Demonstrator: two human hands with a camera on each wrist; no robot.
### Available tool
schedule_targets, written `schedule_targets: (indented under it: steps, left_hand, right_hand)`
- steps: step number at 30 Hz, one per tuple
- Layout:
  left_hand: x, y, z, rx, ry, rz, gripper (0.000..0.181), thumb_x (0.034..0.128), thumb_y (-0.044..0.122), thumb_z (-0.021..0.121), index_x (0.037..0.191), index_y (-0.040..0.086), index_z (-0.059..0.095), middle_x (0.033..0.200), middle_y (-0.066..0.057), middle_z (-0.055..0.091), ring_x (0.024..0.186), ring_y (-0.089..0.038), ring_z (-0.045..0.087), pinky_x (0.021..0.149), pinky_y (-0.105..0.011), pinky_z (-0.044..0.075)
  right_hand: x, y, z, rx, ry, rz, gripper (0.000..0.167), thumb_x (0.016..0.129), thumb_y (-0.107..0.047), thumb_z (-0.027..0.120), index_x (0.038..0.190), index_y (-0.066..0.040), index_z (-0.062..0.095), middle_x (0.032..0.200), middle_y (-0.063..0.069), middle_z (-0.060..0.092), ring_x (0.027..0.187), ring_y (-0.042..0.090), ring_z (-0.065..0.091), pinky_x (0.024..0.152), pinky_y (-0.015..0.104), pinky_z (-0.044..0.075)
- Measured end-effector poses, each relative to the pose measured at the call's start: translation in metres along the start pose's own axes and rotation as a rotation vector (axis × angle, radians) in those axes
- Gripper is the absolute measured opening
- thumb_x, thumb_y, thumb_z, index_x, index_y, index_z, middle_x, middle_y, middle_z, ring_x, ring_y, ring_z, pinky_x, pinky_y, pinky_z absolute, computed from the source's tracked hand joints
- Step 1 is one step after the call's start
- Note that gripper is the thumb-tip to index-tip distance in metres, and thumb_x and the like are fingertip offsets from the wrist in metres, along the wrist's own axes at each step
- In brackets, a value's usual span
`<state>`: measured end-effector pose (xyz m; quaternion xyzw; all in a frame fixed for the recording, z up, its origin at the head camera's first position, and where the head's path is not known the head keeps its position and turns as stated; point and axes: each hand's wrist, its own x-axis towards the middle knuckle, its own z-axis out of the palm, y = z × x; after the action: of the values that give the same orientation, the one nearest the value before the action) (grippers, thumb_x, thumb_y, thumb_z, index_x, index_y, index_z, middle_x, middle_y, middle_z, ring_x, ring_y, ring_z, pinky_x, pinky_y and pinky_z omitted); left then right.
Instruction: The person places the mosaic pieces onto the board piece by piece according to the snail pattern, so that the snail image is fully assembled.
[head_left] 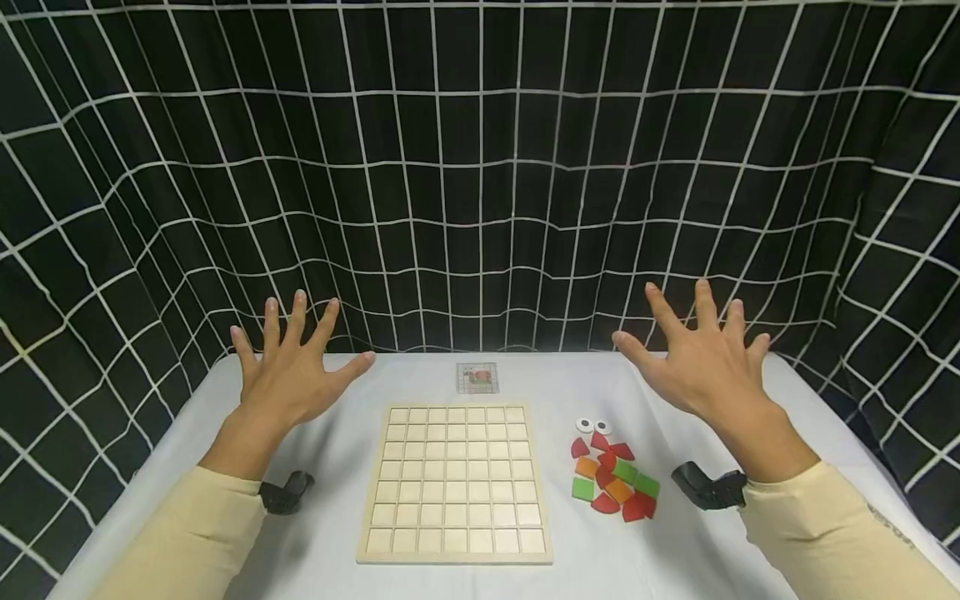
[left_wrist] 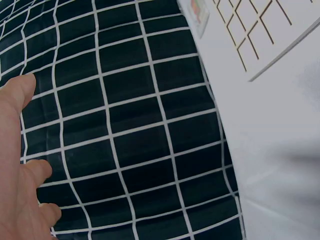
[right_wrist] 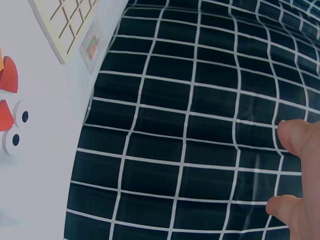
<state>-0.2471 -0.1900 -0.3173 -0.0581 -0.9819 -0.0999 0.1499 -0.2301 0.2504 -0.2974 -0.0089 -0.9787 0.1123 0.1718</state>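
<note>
Wooden grid board (head_left: 455, 482): inward of the counter's (head_left: 570, 383) far edge, roughly midway | coloured pieces (head_left: 618, 490): near its right edge | my left hand (head_left: 288, 382) and right hand (head_left: 702, 367) hover by the far corners, fingers (head_left: 706, 310) spread apart

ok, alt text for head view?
A person's left hand and right hand, empty, fingers spread, hover above a white table; between them, a grid board, and right of it, loose red, orange and green pieces with two toy eyes. A picture card lies beyond the board; behind, a black checked curtain.
</note>
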Motion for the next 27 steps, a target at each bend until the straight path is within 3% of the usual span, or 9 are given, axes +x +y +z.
schedule_targets:
  steps: [11, 20, 27]
  left_hand:
    - [0.0, -0.003, 0.002, -0.01, 0.02, 0.008, 0.093, 0.0826, 0.083, 0.028, 0.156, 0.028, 0.011, 0.16, -0.009, -0.007, 0.138, -0.027, -0.028, 0.096, -0.057, -0.032]
    - [-0.012, -0.004, 0.003, -0.046, 0.043, 0.015, 0.094, 0.0839, 0.081, 0.032, 0.156, 0.025, 0.013, 0.161, -0.008, -0.007, 0.139, -0.026, -0.027, 0.096, -0.057, -0.032]
    - [-0.026, 0.003, 0.017, -0.08, 0.064, 0.074, 0.089, 0.0872, 0.077, 0.035, 0.156, 0.024, 0.014, 0.161, -0.01, 0.001, 0.142, -0.032, -0.017, 0.101, -0.067, -0.018]
  right_hand:
    - [0.003, 0.003, 0.005, -0.028, -0.004, -0.017, 0.089, 0.086, -0.077, 0.036, 0.155, -0.024, 0.019, 0.154, 0.032, 0.004, 0.134, 0.061, -0.003, 0.095, 0.08, -0.003]
    - [-0.003, 0.009, 0.006, 0.003, 0.037, -0.092, 0.082, 0.089, -0.063, 0.051, 0.154, -0.021, 0.024, 0.154, 0.031, 0.01, 0.135, 0.058, 0.005, 0.099, 0.077, 0.004]
    - [-0.025, 0.023, 0.018, 0.082, 0.104, -0.139, 0.076, 0.089, -0.049, 0.061, 0.152, -0.018, 0.032, 0.152, 0.029, 0.018, 0.133, 0.055, 0.015, 0.095, 0.078, 0.016]
